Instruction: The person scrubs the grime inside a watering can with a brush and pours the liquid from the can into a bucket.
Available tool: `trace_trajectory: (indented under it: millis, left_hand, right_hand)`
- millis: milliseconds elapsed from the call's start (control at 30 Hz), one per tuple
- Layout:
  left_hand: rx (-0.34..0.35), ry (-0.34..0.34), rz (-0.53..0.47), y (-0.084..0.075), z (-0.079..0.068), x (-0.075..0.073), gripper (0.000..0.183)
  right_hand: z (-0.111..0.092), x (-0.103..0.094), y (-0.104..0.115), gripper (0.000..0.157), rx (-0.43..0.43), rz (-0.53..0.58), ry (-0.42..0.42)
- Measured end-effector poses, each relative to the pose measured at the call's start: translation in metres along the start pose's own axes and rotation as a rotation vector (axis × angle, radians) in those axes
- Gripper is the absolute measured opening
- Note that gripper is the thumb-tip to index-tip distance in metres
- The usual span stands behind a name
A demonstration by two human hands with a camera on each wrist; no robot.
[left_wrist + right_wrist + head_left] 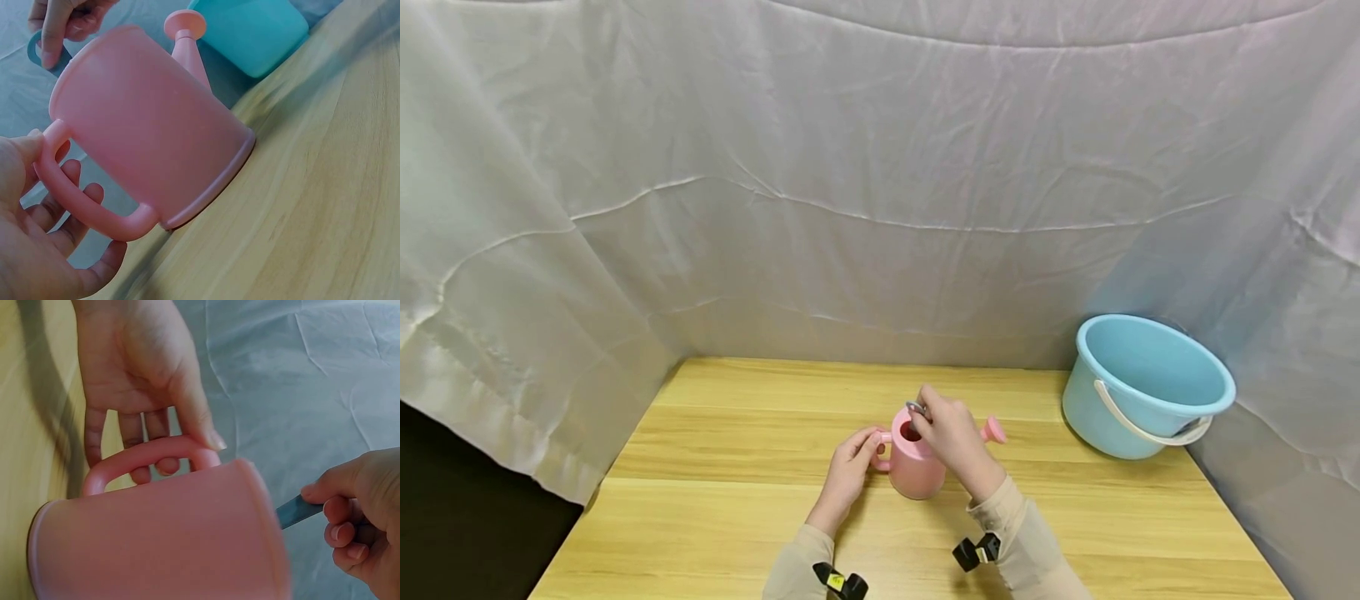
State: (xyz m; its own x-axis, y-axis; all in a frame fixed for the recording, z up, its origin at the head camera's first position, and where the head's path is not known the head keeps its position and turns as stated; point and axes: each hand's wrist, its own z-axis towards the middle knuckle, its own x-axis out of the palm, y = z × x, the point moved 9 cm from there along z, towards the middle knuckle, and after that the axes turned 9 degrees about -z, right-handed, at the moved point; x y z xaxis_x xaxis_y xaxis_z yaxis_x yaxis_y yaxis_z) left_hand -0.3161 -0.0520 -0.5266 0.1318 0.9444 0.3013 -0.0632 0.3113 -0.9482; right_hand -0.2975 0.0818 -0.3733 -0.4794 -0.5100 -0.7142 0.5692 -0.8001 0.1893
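A pink watering can (917, 477) stands upright on the wooden table, its round spout head (994, 430) pointing right. My left hand (846, 477) holds the can's handle (87, 207), thumb at the top and fingers through the loop. Above the can's opening, my right hand (953, 435) pinches a blue-grey tool handle (298, 511) that ends in a ring (32, 47). The tool's lower end goes down inside the can and is hidden by its wall, so I cannot tell its kind.
A light blue bucket (1093, 408) with a white carrying handle (1127, 421) stands at the table's back right corner. Grey cloth (880, 167) hangs behind the table (715, 517) and along both sides.
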Motion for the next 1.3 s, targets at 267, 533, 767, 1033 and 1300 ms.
trace_trajectory:
  millis: [267, 533, 767, 1033, 1300]
  left_hand:
    - [-0.010, -0.009, -0.006, 0.001, 0.000, 0.000, 0.036]
    - [-0.004, -0.005, 0.002, 0.001, 0.001, 0.000, 0.036]
    - [-0.006, -0.004, 0.011, 0.003, 0.001, -0.001, 0.037]
    - [-0.013, -0.007, 0.022, 0.003, 0.001, -0.001, 0.037]
    - [-0.014, -0.004, 0.020, 0.003, 0.001, -0.001, 0.038]
  right_hand:
    - [0.004, -0.016, 0.005, 0.023, -0.015, -0.005, -0.063]
    - [0.004, -0.020, 0.004, 0.024, -0.003, -0.005, -0.081]
    - [0.001, -0.010, -0.006, 0.025, 0.041, -0.010, -0.055]
    - [-0.006, 0.001, -0.016, 0.027, 0.094, -0.033, 0.005]
    - [-0.010, 0.009, -0.019, 0.024, 0.140, -0.031, 0.092]
